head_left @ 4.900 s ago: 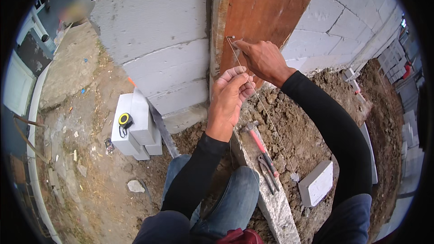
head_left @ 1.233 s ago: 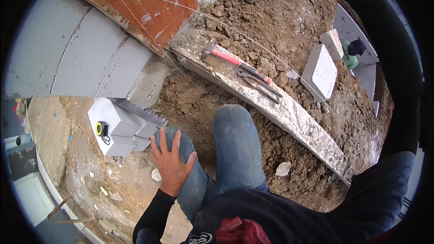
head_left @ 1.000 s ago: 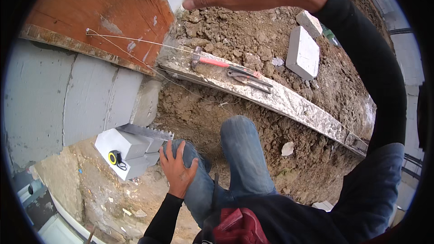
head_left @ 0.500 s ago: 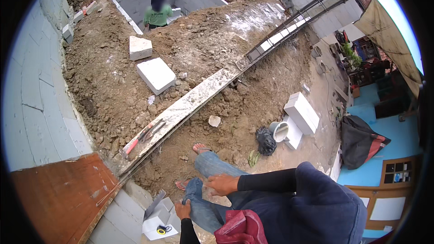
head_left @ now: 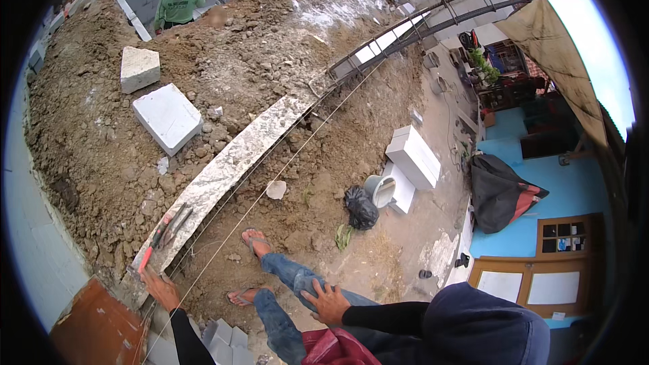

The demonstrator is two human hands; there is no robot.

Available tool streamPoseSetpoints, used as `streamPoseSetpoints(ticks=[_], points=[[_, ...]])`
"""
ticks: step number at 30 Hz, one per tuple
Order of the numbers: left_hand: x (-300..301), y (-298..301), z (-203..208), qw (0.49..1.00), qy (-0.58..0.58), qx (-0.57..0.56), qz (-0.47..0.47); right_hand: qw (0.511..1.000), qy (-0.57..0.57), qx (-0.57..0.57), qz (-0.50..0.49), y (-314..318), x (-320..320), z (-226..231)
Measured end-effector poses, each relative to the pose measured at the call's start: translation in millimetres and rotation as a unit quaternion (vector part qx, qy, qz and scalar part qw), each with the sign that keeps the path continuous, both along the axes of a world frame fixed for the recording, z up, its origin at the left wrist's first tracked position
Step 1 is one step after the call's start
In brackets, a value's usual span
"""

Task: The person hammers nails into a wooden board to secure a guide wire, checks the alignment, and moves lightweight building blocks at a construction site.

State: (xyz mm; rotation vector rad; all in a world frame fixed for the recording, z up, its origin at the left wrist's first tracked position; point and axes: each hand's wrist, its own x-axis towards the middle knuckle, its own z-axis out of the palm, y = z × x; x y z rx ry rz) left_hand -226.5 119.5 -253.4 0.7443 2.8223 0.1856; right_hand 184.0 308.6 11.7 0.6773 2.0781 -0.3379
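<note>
My left hand [head_left: 161, 289] reaches out to the near end of a long pale wall top [head_left: 233, 154], its fingers stretched out just beside a red-handled tool [head_left: 155, 240]. Whether the fingertips touch that handle I cannot tell. A dark metal tool [head_left: 178, 223] lies alongside it on the same pale strip. Resting on my jeans near the knee, my right hand [head_left: 329, 303] has its fingers spread and holds nothing. A taut string [head_left: 270, 186] runs along the right of the strip.
White blocks [head_left: 169, 117] lie on the dirt mound. Rebar [head_left: 449, 13] extends from the strip's far end. A bucket [head_left: 380, 190], black bag [head_left: 362, 207] and stacked blocks [head_left: 414, 155] stand right. A person [head_left: 180, 3] in green works in the block-walled pit. A brown board [head_left: 98, 321] leans near left.
My left hand has left my knee and moved up and left to the red-handled tool. My right hand stays on my leg, its fingers now spread. The view has shifted right.
</note>
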Motion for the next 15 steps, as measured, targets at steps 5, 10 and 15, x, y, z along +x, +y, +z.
streamPoseSetpoints(ticks=[5,10,15], points=[[-39,-4,-98,1.000,-0.002,0.003,0.006,0.998,0.037,-0.011,-0.040,8,-1,-6],[-55,42,-84,0.997,-0.029,-0.059,-0.037,0.990,0.027,0.012,-0.140,-13,25,-11],[-96,24,-59,0.988,-0.035,-0.100,-0.112,0.985,0.057,0.027,-0.163,-28,31,-11]])
